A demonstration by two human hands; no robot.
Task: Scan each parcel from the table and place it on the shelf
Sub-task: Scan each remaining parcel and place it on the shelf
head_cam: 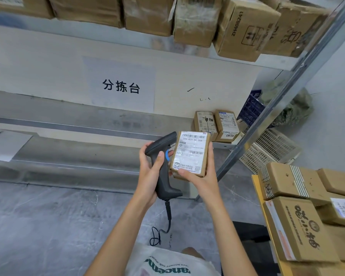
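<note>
My right hand (pixel 199 177) holds a small brown cardboard parcel (pixel 190 154) from below, its white shipping label with barcodes facing up. My left hand (pixel 150 172) grips a black handheld scanner (pixel 162 166) with a blue trigger, its head tucked against the parcel's left edge. The scanner's cable hangs down toward the floor. Two small labelled parcels (pixel 216 124) stand side by side on the grey shelf (pixel 88 124) just beyond my hands. Several brown parcels (pixel 299 212) are piled on the yellow table (pixel 256 186) at the lower right.
An upper shelf board carries several larger cardboard boxes (pixel 245 30). A slanted metal shelf post (pixel 283 100) runs down the right. Behind it lie a blue crate (pixel 250 108) and a white plastic basket (pixel 271 150). A paper sign (pixel 121 86) is stuck on the wall.
</note>
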